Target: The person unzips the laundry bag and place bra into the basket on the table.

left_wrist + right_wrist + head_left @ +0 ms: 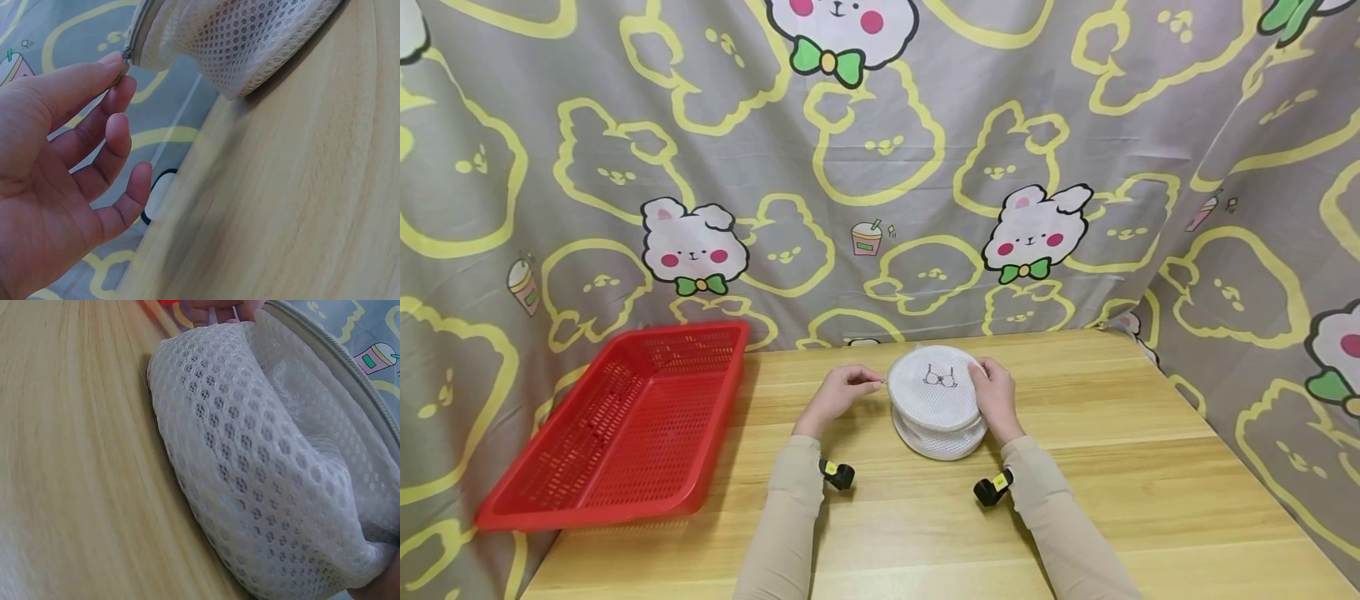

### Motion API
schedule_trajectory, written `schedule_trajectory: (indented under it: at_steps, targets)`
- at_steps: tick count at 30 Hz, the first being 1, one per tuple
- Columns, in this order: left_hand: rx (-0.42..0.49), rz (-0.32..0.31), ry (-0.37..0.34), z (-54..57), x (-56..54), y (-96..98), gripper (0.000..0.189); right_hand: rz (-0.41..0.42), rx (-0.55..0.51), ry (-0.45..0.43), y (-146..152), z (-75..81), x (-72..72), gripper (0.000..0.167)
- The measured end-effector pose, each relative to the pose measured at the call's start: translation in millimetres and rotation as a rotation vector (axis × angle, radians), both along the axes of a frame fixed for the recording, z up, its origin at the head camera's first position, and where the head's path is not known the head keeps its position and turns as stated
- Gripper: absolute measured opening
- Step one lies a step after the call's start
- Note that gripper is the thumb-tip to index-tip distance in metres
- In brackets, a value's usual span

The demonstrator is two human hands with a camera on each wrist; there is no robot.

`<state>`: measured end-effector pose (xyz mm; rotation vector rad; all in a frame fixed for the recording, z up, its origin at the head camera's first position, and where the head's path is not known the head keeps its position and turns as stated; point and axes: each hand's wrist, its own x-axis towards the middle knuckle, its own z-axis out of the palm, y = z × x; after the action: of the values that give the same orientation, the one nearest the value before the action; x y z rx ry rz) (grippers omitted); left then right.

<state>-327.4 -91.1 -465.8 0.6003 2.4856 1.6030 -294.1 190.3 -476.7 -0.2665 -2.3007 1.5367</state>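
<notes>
A round white mesh laundry bag [934,387] with a bra drawing on its lid stands on the wooden table. My left hand [842,396] is at the bag's left edge. Its thumb and index finger pinch the zipper pull [127,56] in the left wrist view, while the other fingers are spread and loosely bent. My right hand [995,393] grips the right side of the rim, thumb on top of the lid. In the right wrist view the mesh side wall [244,456] sags in folds below the zipper rim [350,356], and most of that hand is out of frame.
A red plastic basket [718,450] with slotted walls stands at the left of the table [910,533]. A grey curtain [917,167] with cartoon prints hangs behind and at both sides. Small black cameras [837,474] are strapped to both wrists.
</notes>
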Motion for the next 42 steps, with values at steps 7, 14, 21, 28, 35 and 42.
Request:
schedule_trajectory:
  at_steps: [7,14,21,28,35,42]
  targets:
    - [-0.017,-0.009,-0.011,2.5,1.2,-1.5,0.016,0.008,-0.013,-0.008,-1.1,0.8,-0.7,0.026]
    - [-0.016,-0.046,-0.026,4.2,1.4,-1.6,0.014,0.011,-0.026,-0.019,-0.4,3.3,0.9,0.027]
    - [-0.024,-0.064,-0.026,3.2,1.3,-2.8,0.014,0.012,-0.029,-0.026,-0.3,4.3,1.8,0.027]
    - [-0.031,-0.094,-0.028,1.9,1.7,-3.8,0.016,0.001,-0.017,-0.023,-0.1,3.4,1.4,0.027]
    - [-0.036,-0.122,-0.038,-0.4,1.0,-4.3,0.016,0.002,-0.027,-0.019,0.1,3.2,1.6,0.027]
    - [-0.052,-0.147,-0.065,-0.7,1.1,-5.9,0.018,0.002,-0.019,-0.016,0.6,2.7,1.2,0.027]
